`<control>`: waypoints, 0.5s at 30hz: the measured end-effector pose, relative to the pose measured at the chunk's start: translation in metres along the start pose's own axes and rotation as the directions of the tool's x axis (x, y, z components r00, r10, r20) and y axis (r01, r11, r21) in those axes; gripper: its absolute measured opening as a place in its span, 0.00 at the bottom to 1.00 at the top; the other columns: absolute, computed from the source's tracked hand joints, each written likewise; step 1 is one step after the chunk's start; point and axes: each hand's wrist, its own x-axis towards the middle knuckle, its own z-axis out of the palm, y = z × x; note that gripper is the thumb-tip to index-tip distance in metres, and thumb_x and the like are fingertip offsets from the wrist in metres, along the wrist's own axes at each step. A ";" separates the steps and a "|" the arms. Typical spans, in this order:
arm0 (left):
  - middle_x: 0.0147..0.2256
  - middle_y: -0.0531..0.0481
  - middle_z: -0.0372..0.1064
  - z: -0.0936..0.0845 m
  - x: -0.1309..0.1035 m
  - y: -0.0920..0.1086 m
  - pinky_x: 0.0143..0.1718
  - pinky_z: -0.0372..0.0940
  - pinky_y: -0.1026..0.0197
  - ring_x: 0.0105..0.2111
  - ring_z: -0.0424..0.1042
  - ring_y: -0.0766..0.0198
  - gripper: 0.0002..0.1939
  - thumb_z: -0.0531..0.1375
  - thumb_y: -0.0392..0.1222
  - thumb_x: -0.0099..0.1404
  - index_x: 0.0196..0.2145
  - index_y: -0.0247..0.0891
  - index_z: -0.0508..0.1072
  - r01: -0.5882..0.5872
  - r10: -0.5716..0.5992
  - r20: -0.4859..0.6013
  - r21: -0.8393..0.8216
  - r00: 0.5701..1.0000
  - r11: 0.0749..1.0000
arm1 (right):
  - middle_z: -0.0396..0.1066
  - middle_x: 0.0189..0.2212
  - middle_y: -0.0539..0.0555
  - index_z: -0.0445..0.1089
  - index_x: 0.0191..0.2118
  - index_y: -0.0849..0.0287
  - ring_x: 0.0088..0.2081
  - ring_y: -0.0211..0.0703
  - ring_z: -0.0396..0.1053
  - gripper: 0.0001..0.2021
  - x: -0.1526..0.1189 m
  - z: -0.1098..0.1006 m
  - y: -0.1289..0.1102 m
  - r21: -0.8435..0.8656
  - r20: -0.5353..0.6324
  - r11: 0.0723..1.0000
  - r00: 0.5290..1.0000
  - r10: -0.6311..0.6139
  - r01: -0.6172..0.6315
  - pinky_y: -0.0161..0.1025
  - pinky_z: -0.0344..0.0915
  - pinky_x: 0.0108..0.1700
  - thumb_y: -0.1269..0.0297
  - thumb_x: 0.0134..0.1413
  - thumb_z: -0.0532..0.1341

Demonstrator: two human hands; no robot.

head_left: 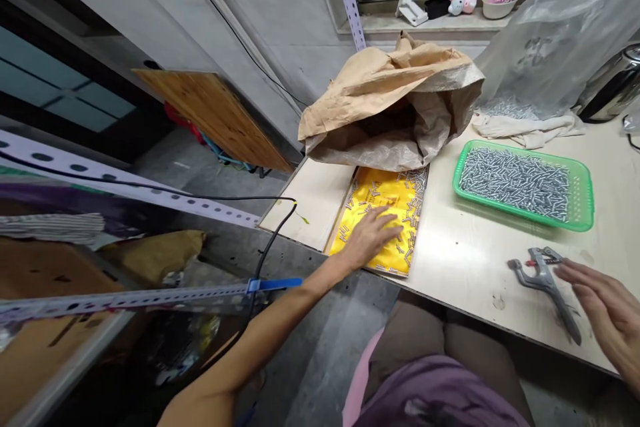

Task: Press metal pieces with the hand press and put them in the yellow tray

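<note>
Two hands were found well apart, neither seen clamped on anything. The left hand (373,238) was spread low over a yellow-lined tray (381,180), loose metal fasteners (417,182) lying around its fingers; contact could not be confirmed. The right hand (607,312) was extended just beside a gray plier-type tool (559,301) on the surface (450,257). A green basket (583,213) of fasteners stood between the hands, farther out. Step in hand, as judged: sorting tray fasteners; the next move seemingly called for light fingertip sweeping.
</note>
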 end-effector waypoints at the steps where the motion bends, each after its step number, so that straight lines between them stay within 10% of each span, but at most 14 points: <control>1: 0.49 0.47 0.69 0.004 0.002 0.008 0.55 0.60 0.52 0.56 0.59 0.57 0.15 0.49 0.43 0.71 0.47 0.45 0.73 -0.056 0.057 0.026 -0.010 0.998 0.998 | 0.72 0.47 0.54 0.69 0.46 0.25 0.50 0.53 0.69 0.13 -0.001 -0.004 0.003 -0.044 -0.048 0.999 0.999 0.007 -0.009 0.55 0.65 0.50 0.47 0.58 0.52; 10: 0.32 0.48 0.68 0.010 0.020 0.029 0.35 0.58 0.59 0.37 0.63 0.60 0.11 0.51 0.40 0.70 0.33 0.37 0.71 -0.290 0.259 0.251 0.095 0.933 0.952 | 0.71 0.42 0.66 0.70 0.50 0.33 0.47 0.61 0.68 0.24 -0.013 -0.006 0.083 -0.260 -0.074 0.966 0.997 -0.019 -0.001 0.61 0.62 0.48 0.37 0.53 0.46; 15: 0.31 0.47 0.68 0.007 0.009 0.028 0.33 0.58 0.60 0.35 0.63 0.61 0.11 0.52 0.37 0.70 0.30 0.36 0.70 -0.170 0.149 0.196 0.097 0.969 0.981 | 0.73 0.39 0.64 0.75 0.42 0.44 0.43 0.61 0.70 0.26 -0.028 0.016 0.116 -0.312 0.078 0.943 0.992 -0.097 0.117 0.59 0.65 0.45 0.36 0.52 0.48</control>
